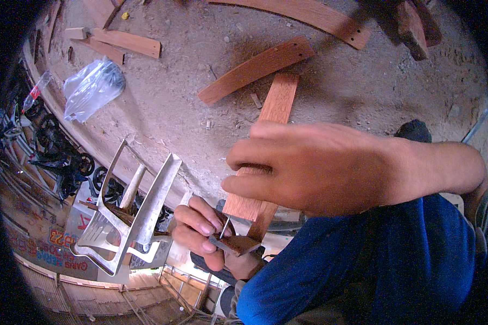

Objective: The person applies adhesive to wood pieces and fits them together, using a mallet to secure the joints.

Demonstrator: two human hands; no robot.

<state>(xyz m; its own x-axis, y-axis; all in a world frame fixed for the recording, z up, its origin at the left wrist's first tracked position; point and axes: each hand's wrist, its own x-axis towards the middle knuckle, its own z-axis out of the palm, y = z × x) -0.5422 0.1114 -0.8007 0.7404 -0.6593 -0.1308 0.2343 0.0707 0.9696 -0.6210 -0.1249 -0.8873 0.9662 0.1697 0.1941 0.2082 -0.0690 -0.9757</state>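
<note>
My right hand [314,162] reaches in from the right, its fingers closed over a reddish-brown wooden slat [279,103]. The slat's near end [241,207] sticks out below the fingers. Lower and to the left, my left hand [200,230] has its fingers curled around the edge of a small dark wooden piece [236,245]. A thin metal pin, like a nail or screw, [225,227] stands between that piece and the slat's end, close to my left fingertips. Whether these fingers also touch the pin I cannot tell. More brown wood shows behind, partly hidden by the slat.
Curved wooden slats [255,70] with small holes lie on the dirt floor [173,81]. A clear plastic bag [95,86] and a white metal-framed chair-like object [157,197] are at left, beyond them a bottle [36,92] and bicycles [65,162]. Blue clothing [363,265] fills the lower right.
</note>
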